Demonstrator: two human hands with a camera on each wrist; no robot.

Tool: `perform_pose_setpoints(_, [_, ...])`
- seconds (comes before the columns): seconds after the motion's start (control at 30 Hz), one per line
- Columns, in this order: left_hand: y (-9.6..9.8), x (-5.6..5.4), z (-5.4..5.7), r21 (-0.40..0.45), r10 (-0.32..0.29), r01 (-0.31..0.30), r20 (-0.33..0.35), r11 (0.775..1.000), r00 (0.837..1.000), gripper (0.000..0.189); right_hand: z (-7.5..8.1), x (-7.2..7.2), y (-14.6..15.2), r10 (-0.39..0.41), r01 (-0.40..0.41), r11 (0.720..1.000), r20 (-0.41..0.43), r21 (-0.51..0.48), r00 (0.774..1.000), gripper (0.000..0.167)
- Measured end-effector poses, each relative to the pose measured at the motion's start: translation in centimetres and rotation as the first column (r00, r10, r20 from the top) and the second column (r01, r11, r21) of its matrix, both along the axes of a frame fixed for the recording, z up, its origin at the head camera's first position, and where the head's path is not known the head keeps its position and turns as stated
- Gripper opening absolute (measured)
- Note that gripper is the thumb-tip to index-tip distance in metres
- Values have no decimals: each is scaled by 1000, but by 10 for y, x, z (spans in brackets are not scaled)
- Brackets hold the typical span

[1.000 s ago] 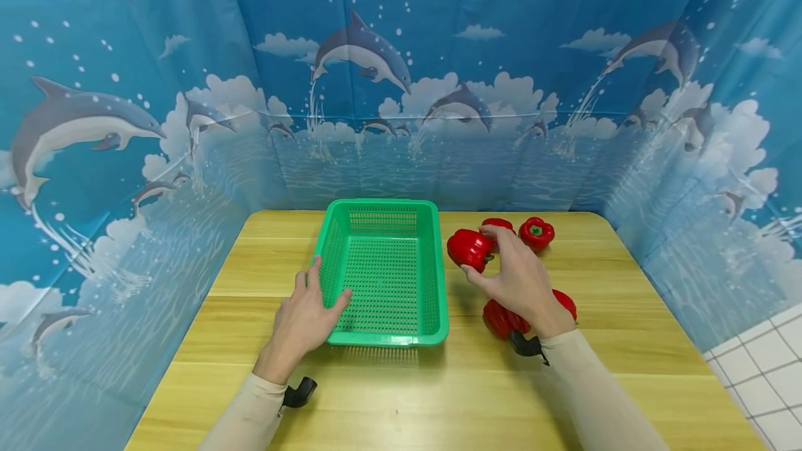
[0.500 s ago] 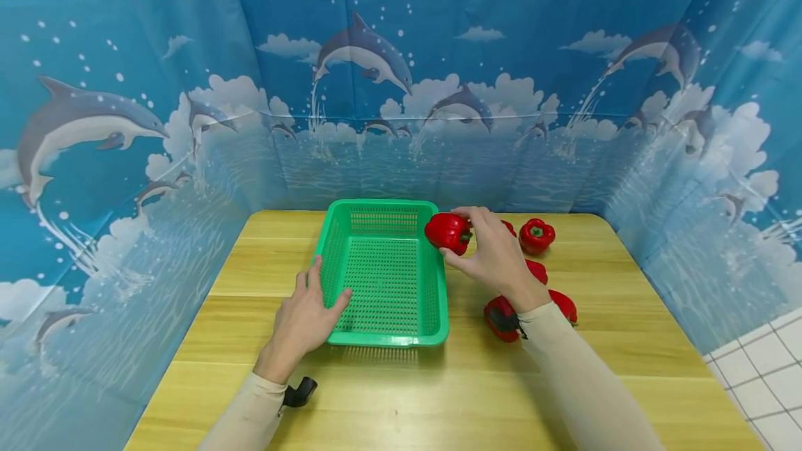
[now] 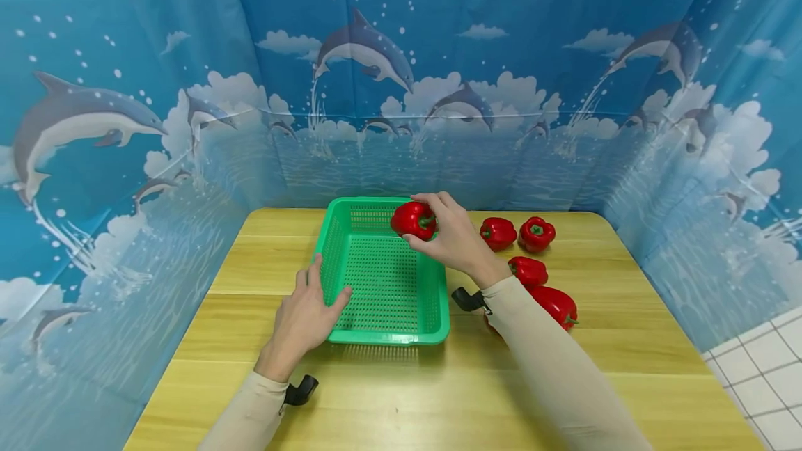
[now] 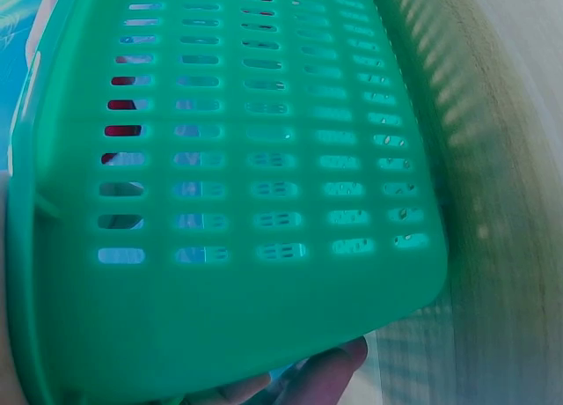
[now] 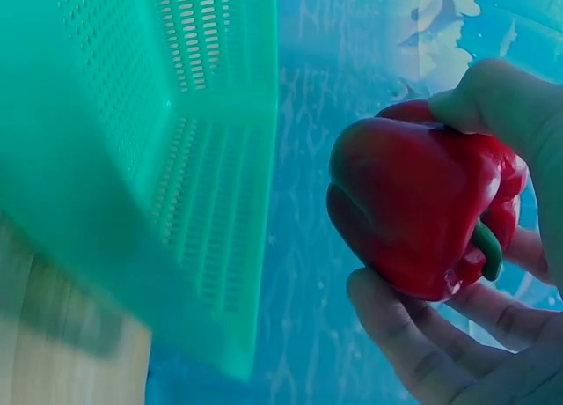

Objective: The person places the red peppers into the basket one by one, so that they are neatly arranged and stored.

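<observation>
A red bell pepper (image 3: 412,220) with a green stem is in my right hand (image 3: 452,234), thumb on one side and fingers on the other. It is held over the back right part of a green perforated basket (image 3: 441,284); the right wrist view shows the pepper (image 5: 413,202) above the basket's rim. My left hand (image 3: 307,315) holds the basket's near left corner, thumb over the rim and fingers along the left side. In the left wrist view the basket's slotted wall (image 4: 220,317) fills most of the picture, with curled fingertips (image 4: 339,370) outside it.
More red bell peppers lie right of the basket: one (image 3: 498,233) and another (image 3: 537,234) at the back, one (image 3: 528,271) in the middle, one (image 3: 556,305) nearer, another mostly behind my right forearm. A dolphin-print curtain (image 3: 388,165) surrounds the wooden table (image 3: 388,402).
My right hand has carried the bell pepper leftward, from the table's right side to over the basket, uncovering peppers behind it. The left hand and the basket have stayed in place.
</observation>
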State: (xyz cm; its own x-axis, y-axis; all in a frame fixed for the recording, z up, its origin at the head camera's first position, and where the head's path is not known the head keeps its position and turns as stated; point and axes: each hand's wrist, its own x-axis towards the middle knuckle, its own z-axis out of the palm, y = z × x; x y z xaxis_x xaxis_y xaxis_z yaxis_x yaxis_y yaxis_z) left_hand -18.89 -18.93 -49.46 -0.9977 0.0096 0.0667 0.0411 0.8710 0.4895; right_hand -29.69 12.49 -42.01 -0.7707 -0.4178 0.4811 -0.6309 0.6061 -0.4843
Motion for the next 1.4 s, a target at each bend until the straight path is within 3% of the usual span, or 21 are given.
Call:
perform_pose_setpoints(0.27, [1,-1,1,-10,3,-4,-11,1000,1000,106,0,-23,-35,57,-60,998,105,26,993,76])
perform_pose_setpoints(0.63, [1,-1,2,-13,10,-10,0,1000,1000,105,-11,-51,-75,72,-98,986,190,133,979,72])
perform_pose_setpoints(0.9, [0,-2,-1,-9,12,-12,2,1000,1000,105,-29,-72,-99,64,-110,983,283,147,957,69])
perform_pose_setpoints(1.4, [3,-1,1,-26,24,-25,-11,999,1000,104,-52,-84,-122,9,-88,977,372,194,928,72])
